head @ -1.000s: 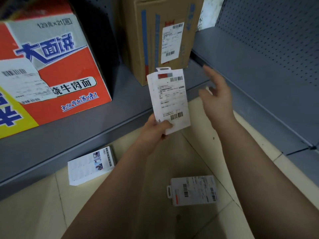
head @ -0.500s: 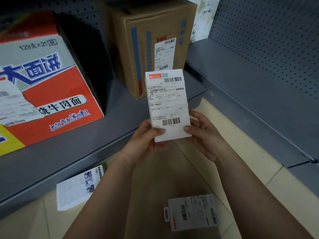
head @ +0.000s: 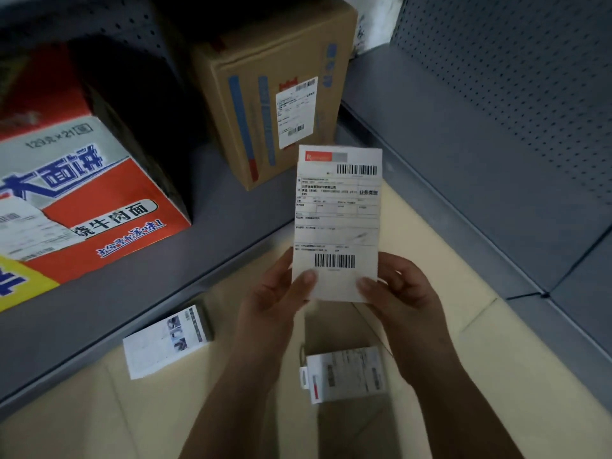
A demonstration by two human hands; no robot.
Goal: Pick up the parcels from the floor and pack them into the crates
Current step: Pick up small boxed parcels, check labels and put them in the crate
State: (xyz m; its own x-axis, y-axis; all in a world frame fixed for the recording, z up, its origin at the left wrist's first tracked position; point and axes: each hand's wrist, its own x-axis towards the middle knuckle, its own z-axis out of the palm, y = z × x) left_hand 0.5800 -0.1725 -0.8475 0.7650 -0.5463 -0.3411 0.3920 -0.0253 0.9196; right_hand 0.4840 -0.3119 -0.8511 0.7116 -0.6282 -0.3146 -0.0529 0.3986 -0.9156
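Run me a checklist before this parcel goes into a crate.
1. Grip: left hand and right hand both pinch the held parcel at its lower corners: ok.
2. Label faces the camera: ok.
3. Small print legible: cannot tell, blurred.
4. Crate in sight: not ok, none in view.
5. Floor cleared: not ok; left floor parcel and right floor parcel lie there.

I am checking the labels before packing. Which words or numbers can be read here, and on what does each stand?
"129克×21": red carton, grey part.
"大面饼": red carton, big blue letters.
"牛肉面": red carton, white band.
"业务类型": label of the held parcel.
Too blurred to read: the label on the brown box, both floor parcels, all barcode digits.
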